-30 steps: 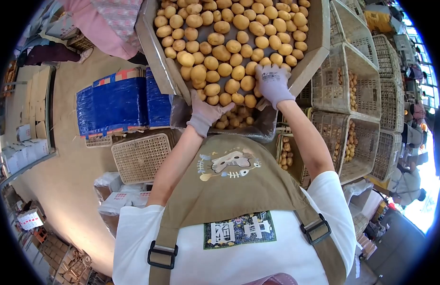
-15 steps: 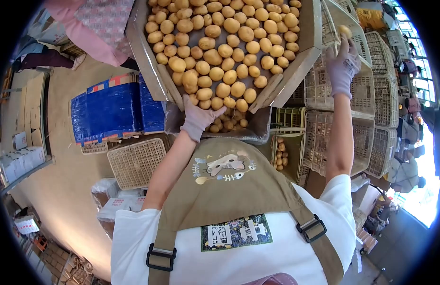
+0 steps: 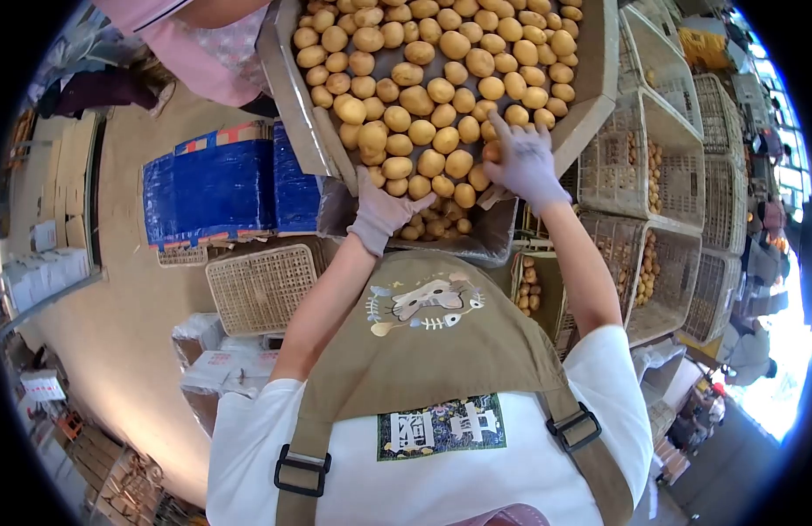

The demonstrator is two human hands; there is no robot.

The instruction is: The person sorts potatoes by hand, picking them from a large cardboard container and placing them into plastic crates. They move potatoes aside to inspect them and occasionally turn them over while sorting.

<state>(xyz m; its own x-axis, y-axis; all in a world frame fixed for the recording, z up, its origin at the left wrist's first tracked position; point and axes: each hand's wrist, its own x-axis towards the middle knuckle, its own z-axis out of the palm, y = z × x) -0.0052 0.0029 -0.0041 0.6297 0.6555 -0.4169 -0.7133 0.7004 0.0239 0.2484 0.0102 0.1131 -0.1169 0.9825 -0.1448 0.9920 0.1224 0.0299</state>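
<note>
Round yellow potatoes (image 3: 445,115) cover a tray with raised wooden sides (image 3: 294,96) that narrows toward my body. My left hand (image 3: 384,210), in a light glove, rests at the left of the narrow outlet, thumb spread from the fingers, holding nothing I can see. Over the outlet's right side, my gloved right hand (image 3: 524,167) reaches in among the potatoes with its fingers apart, its tips against or just above some of them. Below the outlet, a lined bin (image 3: 498,235) holds more potatoes, partly hidden by my left hand and apron.
Plastic crates (image 3: 673,197) with some potatoes stand stacked at the right. A narrow crate of potatoes (image 3: 530,285) sits beside my apron. At left are a blue-wrapped stack (image 3: 209,188) and an overturned crate (image 3: 261,289). Another person in pink (image 3: 209,70) stands at upper left.
My right hand has come back from the crates at right, where it held a potato, to the tray. My left hand stays at the outlet. The whole view has shifted slightly.
</note>
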